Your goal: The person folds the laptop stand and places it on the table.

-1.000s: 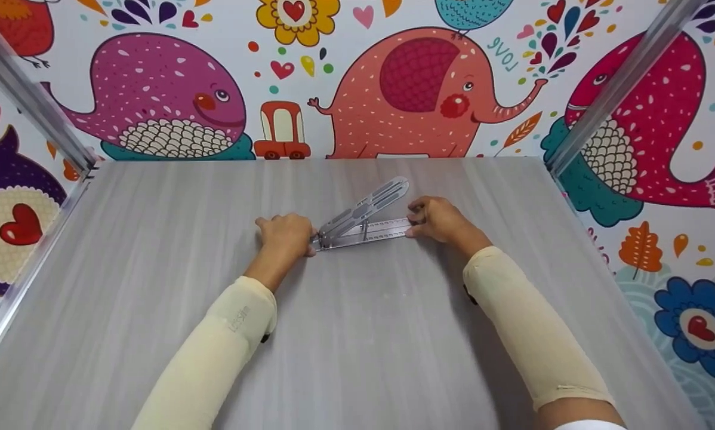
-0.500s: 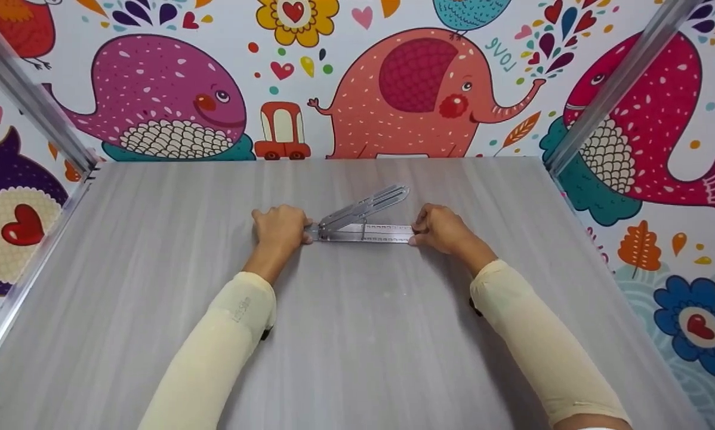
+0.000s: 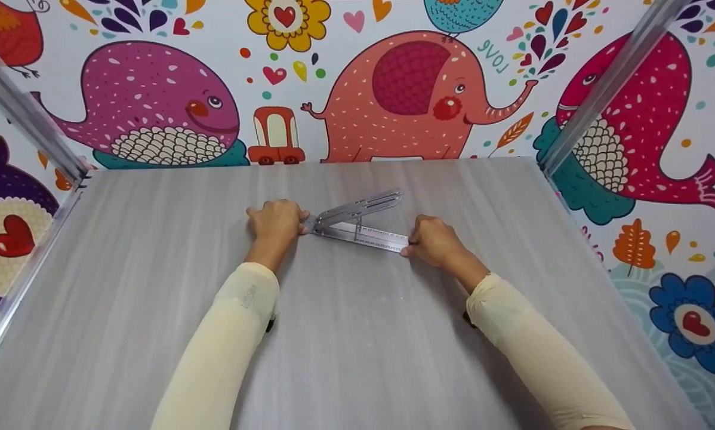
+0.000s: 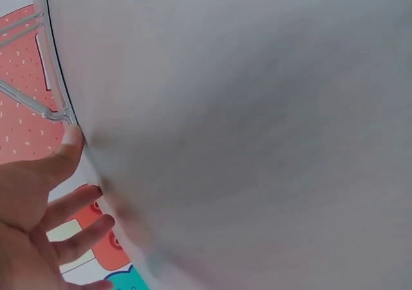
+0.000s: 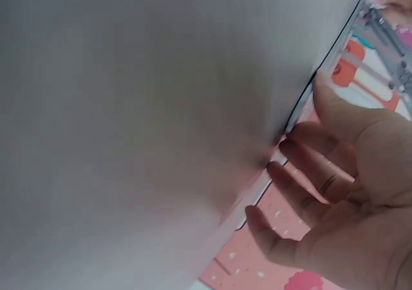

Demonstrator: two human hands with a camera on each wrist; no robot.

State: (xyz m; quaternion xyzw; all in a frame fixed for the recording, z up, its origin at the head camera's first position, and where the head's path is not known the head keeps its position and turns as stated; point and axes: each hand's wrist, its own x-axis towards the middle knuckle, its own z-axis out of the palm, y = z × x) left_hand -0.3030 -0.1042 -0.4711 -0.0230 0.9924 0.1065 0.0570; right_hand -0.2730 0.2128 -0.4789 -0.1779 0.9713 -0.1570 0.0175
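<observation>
A silver folding stand point(image 3: 363, 206), like a laptop stand, lies on the table. Its flat base point(image 3: 381, 239) carries rows of small notches, and a slotted arm rises from the hinged left end with a thin strut beneath. My left hand point(image 3: 276, 224) pinches the hinge end, while my right hand point(image 3: 438, 242) pinches the base's other end. In the left wrist view, the thumb point(image 4: 72, 142) meets the stand's lower corner and the other fingers are spread. From the right wrist, the thumb point(image 5: 328, 100) touches the base's edge, with the fingers loosely bent beside it.
A grey wood-grain table point(image 3: 357, 346) spreads around the stand. Behind it stands a wall point(image 3: 333, 71) printed with cartoon animals. Metal posts point(image 3: 608, 89) rise at the back corners, and a metal rail point(image 3: 29, 263) follows the left edge.
The stand has turned clockwise on the table: its right end has come nearer with my right hand, and its hinge end has gone slightly farther with my left. Both hands keep their grip.
</observation>
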